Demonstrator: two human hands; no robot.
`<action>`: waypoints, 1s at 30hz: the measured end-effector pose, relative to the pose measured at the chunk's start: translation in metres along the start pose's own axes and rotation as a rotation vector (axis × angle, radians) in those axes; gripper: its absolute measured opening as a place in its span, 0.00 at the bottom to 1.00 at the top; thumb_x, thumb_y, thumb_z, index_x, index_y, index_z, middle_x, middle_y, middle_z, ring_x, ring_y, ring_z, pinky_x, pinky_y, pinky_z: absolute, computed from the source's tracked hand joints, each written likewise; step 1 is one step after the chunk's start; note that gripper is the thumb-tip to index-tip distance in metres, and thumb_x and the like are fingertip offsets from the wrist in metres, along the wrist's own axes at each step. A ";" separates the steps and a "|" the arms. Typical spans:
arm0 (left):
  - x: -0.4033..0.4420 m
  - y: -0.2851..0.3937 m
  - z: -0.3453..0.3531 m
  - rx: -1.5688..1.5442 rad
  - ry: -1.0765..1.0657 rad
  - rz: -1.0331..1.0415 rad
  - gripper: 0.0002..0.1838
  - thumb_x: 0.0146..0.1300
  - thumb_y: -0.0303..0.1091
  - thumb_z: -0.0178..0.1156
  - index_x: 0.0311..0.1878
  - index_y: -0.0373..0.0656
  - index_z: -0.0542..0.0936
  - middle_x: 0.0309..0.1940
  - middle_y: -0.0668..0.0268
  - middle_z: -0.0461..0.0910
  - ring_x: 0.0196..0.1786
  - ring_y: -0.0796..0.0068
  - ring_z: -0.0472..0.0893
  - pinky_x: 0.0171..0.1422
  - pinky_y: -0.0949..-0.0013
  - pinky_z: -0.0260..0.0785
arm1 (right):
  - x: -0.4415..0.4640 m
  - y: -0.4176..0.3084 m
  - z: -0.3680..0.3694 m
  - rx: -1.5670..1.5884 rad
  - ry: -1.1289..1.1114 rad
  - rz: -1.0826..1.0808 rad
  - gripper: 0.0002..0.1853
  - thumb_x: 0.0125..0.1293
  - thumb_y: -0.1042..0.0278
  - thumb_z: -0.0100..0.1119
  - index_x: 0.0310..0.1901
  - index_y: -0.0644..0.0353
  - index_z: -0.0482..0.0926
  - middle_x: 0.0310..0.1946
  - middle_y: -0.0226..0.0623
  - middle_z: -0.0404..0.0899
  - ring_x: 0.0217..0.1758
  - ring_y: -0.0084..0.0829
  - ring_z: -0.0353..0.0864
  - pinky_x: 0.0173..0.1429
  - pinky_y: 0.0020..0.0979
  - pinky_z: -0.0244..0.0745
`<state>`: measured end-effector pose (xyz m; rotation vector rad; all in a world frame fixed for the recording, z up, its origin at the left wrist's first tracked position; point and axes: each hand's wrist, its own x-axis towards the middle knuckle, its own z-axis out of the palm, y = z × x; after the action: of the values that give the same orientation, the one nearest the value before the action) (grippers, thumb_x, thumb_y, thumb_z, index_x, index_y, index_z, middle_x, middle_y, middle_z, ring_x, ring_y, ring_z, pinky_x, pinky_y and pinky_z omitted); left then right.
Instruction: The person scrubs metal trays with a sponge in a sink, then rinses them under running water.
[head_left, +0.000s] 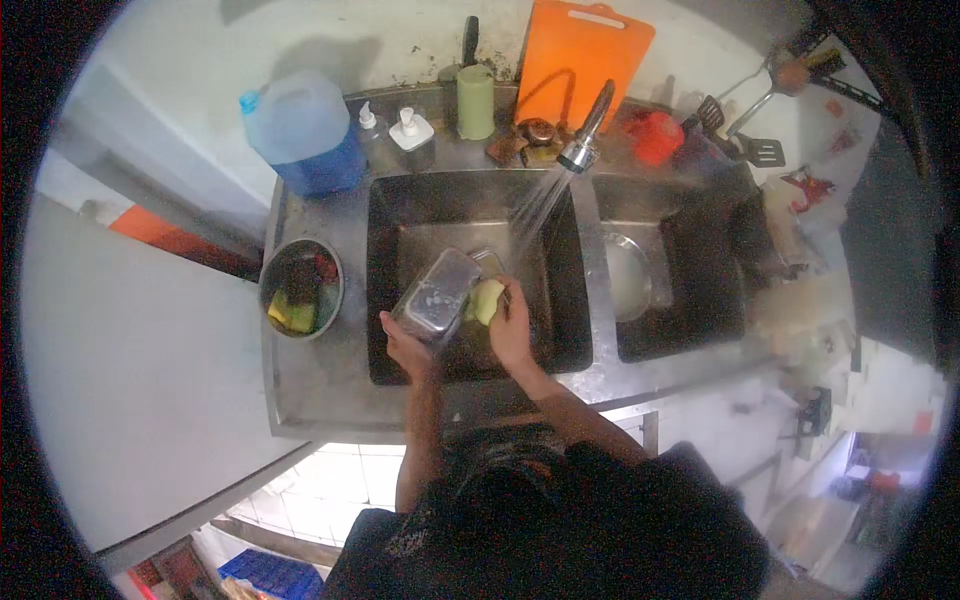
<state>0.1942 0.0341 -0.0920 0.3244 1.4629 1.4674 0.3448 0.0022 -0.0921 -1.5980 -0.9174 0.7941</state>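
Over the left sink basin (400, 365), my left hand (408, 348) grips a rectangular metal container (440, 290) by its lower left end. The container is tilted, its flat bottom facing up and wet or soapy. My right hand (509, 325) is closed on a yellow-green sponge (487, 300), close against the container's right side; I cannot tell how firmly they touch. Water sprays from the faucet head (577, 157) down into the basin, behind the container. A metal loop, perhaps a handle, shows just past the container's far end.
A bowl with sponges (340, 290) stands left of the sink. Behind are a blue liquid jug (310, 140), pump bottles (410, 130), a green canister (476, 105) and an orange cutting board (580, 60). The right basin holds a round metal dish (628, 280). Spatulas (765, 152) hang at right.
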 end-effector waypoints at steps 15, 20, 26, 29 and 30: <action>-0.006 0.045 -0.002 0.101 -0.424 0.095 0.22 0.72 0.53 0.49 0.35 0.42 0.77 0.31 0.70 0.75 0.33 0.82 0.72 0.35 0.73 0.65 | 0.046 -0.072 -0.025 0.213 -0.261 0.227 0.28 0.66 0.51 0.61 0.58 0.65 0.71 0.46 0.38 0.79 0.49 0.25 0.76 0.52 0.29 0.71; -0.017 0.048 0.015 -0.113 -0.603 -0.620 0.32 0.70 0.62 0.42 0.57 0.42 0.74 0.48 0.61 0.78 0.52 0.69 0.78 0.52 0.61 0.73 | 0.060 -0.077 -0.027 -0.186 -0.031 -0.193 0.21 0.66 0.53 0.61 0.44 0.67 0.75 0.31 0.42 0.81 0.35 0.27 0.80 0.41 0.33 0.74; -0.026 0.022 0.019 -0.226 -0.722 -0.622 0.31 0.70 0.62 0.43 0.62 0.46 0.71 0.52 0.60 0.79 0.53 0.63 0.80 0.56 0.57 0.74 | 0.029 -0.087 -0.030 -0.298 -0.185 -0.371 0.20 0.68 0.56 0.58 0.47 0.69 0.75 0.35 0.53 0.80 0.31 0.45 0.81 0.40 0.44 0.76; -0.018 0.011 0.013 -0.320 -0.675 -0.512 0.27 0.72 0.55 0.43 0.60 0.44 0.73 0.52 0.60 0.79 0.51 0.62 0.80 0.55 0.55 0.74 | 0.030 -0.131 -0.035 -0.064 -0.420 0.181 0.24 0.68 0.59 0.57 0.56 0.69 0.69 0.42 0.58 0.77 0.37 0.53 0.81 0.46 0.49 0.76; -0.021 0.015 0.014 -0.344 -0.654 -0.471 0.26 0.73 0.54 0.42 0.59 0.44 0.73 0.52 0.60 0.79 0.51 0.63 0.80 0.55 0.55 0.74 | 0.031 -0.137 -0.037 0.040 -0.479 0.413 0.24 0.68 0.60 0.56 0.59 0.68 0.66 0.44 0.58 0.76 0.40 0.54 0.81 0.49 0.49 0.75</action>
<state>0.2080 0.0293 -0.0667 0.1981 0.6833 1.0575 0.3698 0.0298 0.0483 -1.6124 -0.9001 1.5227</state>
